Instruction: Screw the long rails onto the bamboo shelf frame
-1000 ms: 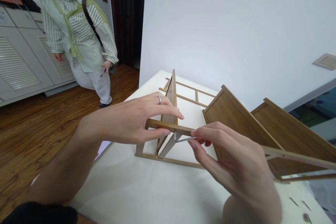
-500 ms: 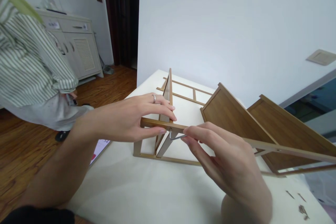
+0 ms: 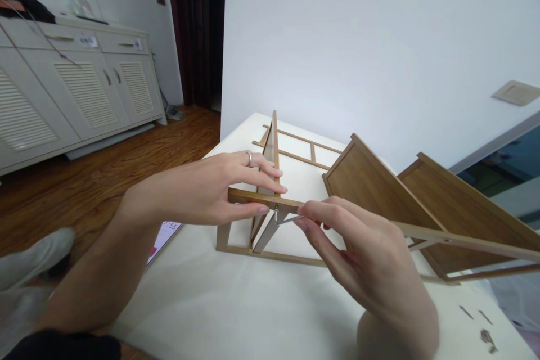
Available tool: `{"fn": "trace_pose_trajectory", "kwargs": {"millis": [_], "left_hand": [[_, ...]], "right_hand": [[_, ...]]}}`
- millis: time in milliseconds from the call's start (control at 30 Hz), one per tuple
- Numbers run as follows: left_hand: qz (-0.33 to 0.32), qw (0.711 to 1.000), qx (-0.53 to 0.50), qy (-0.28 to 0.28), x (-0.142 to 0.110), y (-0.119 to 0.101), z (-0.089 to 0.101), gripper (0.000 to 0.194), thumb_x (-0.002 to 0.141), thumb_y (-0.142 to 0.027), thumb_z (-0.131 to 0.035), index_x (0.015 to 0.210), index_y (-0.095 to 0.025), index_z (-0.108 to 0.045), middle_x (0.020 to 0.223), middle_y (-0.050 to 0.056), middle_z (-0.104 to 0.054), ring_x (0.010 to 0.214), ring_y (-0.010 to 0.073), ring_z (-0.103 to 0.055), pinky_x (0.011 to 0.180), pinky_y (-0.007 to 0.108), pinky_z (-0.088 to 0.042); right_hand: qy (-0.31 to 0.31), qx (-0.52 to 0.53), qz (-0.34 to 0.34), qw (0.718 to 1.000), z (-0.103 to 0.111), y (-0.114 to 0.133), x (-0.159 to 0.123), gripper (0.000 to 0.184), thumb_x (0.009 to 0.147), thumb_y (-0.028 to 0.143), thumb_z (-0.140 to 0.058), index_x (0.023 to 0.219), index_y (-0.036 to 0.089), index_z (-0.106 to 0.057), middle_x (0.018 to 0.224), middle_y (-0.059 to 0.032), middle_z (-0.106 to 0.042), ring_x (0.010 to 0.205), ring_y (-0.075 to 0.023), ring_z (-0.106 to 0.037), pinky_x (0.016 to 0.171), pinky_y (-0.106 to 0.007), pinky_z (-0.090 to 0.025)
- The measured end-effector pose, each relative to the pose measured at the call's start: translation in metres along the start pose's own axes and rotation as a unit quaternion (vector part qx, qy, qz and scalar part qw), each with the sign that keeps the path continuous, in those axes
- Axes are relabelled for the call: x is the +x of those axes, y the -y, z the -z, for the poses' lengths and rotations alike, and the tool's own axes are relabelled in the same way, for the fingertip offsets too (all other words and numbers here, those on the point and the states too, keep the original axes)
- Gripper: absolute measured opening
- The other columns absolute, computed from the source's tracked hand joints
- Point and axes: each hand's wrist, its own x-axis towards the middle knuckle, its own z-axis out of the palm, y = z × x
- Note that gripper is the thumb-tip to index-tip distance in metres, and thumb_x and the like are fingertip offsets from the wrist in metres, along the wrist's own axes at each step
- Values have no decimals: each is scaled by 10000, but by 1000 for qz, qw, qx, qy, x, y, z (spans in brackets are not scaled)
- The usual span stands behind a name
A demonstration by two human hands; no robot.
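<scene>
My left hand (image 3: 219,188), with a ring on one finger, grips the wooden frame (image 3: 248,197) near its left end, thumb in front and fingers over the top beside an upright panel (image 3: 270,149). Between thumb and finger, my right hand (image 3: 363,253) pinches a thin L-shaped hex key (image 3: 289,219). The key's short end sits at a screw in the frame rail, just right of my left thumb. To the right, two brown shelf panels (image 3: 375,191) stand tilted, joined to the same wooden structure. My right hand hides part of the rails.
Several loose screws (image 3: 486,337) lie at the table's right front. A phone (image 3: 162,241) with a lit screen is by my left forearm on the white table (image 3: 236,304). A white cabinet (image 3: 84,90) stands at the left; a person's leg (image 3: 29,275) shows at the lower left.
The person in the striped shirt has moved mostly out of view at the left, uncovering the cabinet. My hands, the hex key and the frame stay almost in place.
</scene>
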Motion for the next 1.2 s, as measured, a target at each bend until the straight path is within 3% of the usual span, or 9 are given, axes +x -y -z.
{"fn": "trace_pose_trajectory", "kwargs": {"millis": [767,1200], "left_hand": [[-5,1000,3,5,0,3,1,359,1010,-403,-656,1360,-353,-716,1495,12,-652,1378,212,-621,1188,320,-477],[-2,1000,6,-1,0,2,1,359,1001,-411,-669,1349,-347,-728,1482,13,-668,1376,221,-631,1161,315,-500]], "right_hand": [[8,-53,-14,998,4,6,-3,64,1045,177,-589,1038,233,-620,803,22,-642,649,-92,-588,624,-210,-439],[34,-87,-57,994,5,9,-17,132,1045,213,-599,914,228,-610,793,30,-665,656,-108,-603,633,-253,-416]]}}
